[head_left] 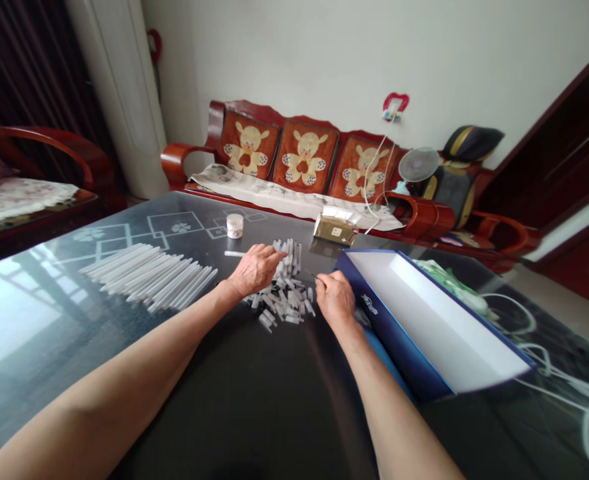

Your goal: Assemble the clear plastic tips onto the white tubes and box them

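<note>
My left hand [257, 270] is closed around a slim white pen barrel [234, 253], whose end sticks out to the left. My right hand [335, 297] pinches a thin, dark-tipped piece [313, 275], too small to name surely. Between and below the hands lies a loose pile of short whitish caps [287, 303], some with dark parts. Behind the pile, more short translucent pieces [294, 257] lie side by side, partly hidden by my left hand. Many long white barrels [149, 277] are laid out in a row on the left.
The dark glossy table [254, 400] also bears a small white tub [235, 226] and a tissue box [334, 227]. An open blue box [404, 333] with white inside stands right of my right hand. White cables [564, 373] trail beyond it. A wooden sofa [184, 157] stands behind.
</note>
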A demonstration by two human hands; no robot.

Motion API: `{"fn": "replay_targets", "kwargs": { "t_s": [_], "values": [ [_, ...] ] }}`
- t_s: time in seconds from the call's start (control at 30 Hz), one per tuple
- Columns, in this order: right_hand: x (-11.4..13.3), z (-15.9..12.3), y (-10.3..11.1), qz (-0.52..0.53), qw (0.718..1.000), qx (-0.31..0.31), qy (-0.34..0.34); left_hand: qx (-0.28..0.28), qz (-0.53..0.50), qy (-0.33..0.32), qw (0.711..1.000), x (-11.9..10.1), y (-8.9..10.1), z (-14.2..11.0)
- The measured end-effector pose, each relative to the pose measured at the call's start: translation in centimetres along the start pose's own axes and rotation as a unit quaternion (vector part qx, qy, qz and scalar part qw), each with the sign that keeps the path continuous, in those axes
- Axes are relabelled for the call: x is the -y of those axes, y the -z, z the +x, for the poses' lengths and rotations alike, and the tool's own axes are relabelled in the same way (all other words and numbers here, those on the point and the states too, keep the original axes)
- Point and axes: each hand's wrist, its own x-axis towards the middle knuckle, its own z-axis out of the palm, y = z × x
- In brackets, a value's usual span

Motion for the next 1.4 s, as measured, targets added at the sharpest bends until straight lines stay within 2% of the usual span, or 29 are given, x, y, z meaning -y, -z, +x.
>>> {"fn": "replay_targets", "kwargs": {
  "t_s": [0.13,0.2,0.27,0.33,0.4,0.47,0.53,0.6,0.63,0.7,0.8,0.83,0.87,0.9,0.97,1.03,1.07,1.1,1.17,1.27,1.33,1.4],
  "values": [
    [-2.7,0.5,1.4,-0.049,0.997,0.038,-0.050,-0.078,-0.111,0.073,0.988,0.2,1.5,1.0],
    [-3.5,0.3,1.7,-0.059,0.995,0.056,-0.058,-0.124,-0.223,0.143,0.956,0.1,2.3,1.8],
    [-3.7,-0.2,1.8,-0.071,0.993,0.082,-0.052,-0.178,-0.364,0.224,0.886,0.0,2.8,2.4],
    [-3.6,-0.7,1.6,-0.086,0.990,0.099,-0.050,-0.222,-0.497,0.302,0.783,0.0,2.8,2.9],
    [-3.2,-1.2,1.5,-0.096,0.990,0.090,-0.055,-0.239,-0.588,0.373,0.677,-0.1,2.6,3.1],
    [-2.7,-1.3,1.3,-0.079,0.994,0.056,-0.055,-0.231,-0.642,0.421,0.597,-0.3,2.2,3.0],
    [-2.1,-1.2,1.1,-0.002,0.998,0.017,-0.059,-0.219,-0.679,0.438,0.547,-0.6,1.9,2.8],
    [-1.3,-0.8,0.8,0.146,0.984,0.013,-0.104,-0.207,-0.701,0.439,0.523,-1.1,1.6,2.6],
    [-0.7,-0.5,0.5,0.235,0.961,0.025,-0.143,-0.202,-0.707,0.438,0.517,-1.3,1.5,2.6],
    [0.5,-0.1,0.0,0.413,0.878,0.053,-0.235,-0.194,-0.712,0.437,0.514,-1.8,1.2,2.5],
    [2.0,0.4,-0.8,0.598,0.732,0.060,-0.323,-0.180,-0.703,0.439,0.530,-2.3,0.7,2.5],
    [2.3,0.5,-1.0,0.634,0.693,0.051,-0.340,-0.172,-0.689,0.440,0.549,-2.2,0.6,2.4],
    [2.4,0.5,-1.2,0.660,0.662,0.036,-0.353,-0.159,-0.666,0.439,0.582,-2.1,0.5,2.3],
    [2.4,0.6,-1.3,0.677,0.639,0.016,-0.364,-0.141,-0.631,0.432,0.629,-1.9,0.5,2.1],
    [2.2,0.6,-1.6,0.692,0.616,-0.027,-0.375,-0.081,-0.522,0.380,0.760,-1.3,0.7,1.8],
    [1.8,0.5,-1.8,0.695,0.615,-0.058,-0.367,-0.002,-0.371,0.269,0.889,-0.9,1.0,1.4],
    [1.7,0.4,-1.9,0.695,0.619,-0.067,-0.359,0.037,-0.298,0.203,0.932,-0.8,1.2,1.3],
    [1.6,0.3,-1.9,0.695,0.624,-0.071,-0.351,0.073,-0.236,0.144,0.958,-0.9,1.3,1.2],
    [1.6,0.2,-2.0,0.694,0.636,-0.067,-0.331,0.131,-0.162,0.071,0.976,-1.4,1.5,1.1],
    [2.1,0.1,-1.8,0.702,0.649,-0.036,-0.291,0.181,-0.141,0.052,0.972,-2.5,1.4,1.1],
    [2.5,0.1,-1.6,0.714,0.644,-0.019,-0.275,0.176,-0.138,0.060,0.973,-3.0,1.3,1.2],
    [2.9,0.2,-1.4,0.725,0.629,-0.019,-0.280,0.141,-0.124,0.069,0.980,-3.2,1.2,1.2]
  ]
}}
